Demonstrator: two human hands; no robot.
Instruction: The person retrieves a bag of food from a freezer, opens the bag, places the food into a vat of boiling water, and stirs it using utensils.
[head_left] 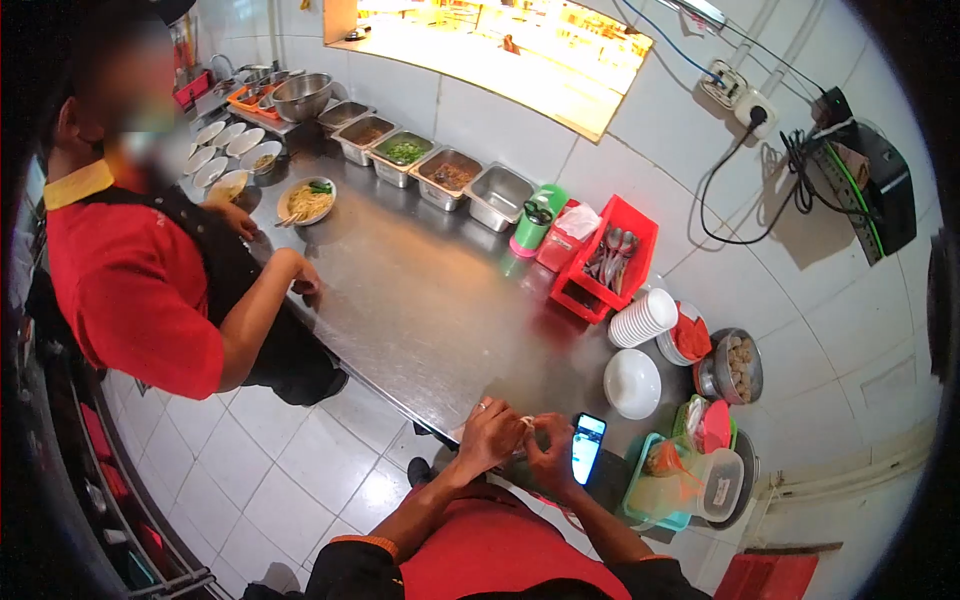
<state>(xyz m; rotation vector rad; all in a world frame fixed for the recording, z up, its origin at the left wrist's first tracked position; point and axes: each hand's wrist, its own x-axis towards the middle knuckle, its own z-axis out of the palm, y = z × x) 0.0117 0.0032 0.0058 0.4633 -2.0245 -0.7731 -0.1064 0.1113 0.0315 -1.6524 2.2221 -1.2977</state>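
Observation:
My left hand and my right hand meet at the near edge of the steel table. Both are closed, their fingertips pinched around a small whitish thing whose kind I cannot make out. A ring shows on a finger of the left hand. Just right of my right hand lies a phone with its screen lit. Beyond the phone, a white bowl stands by a stack of white cups or bowls.
A co-worker in a red shirt stands at left near a bowl of noodles. Steel food pans line the wall. A red cutlery basket, a bowl of round pale pieces and a turquoise basket occupy the right side.

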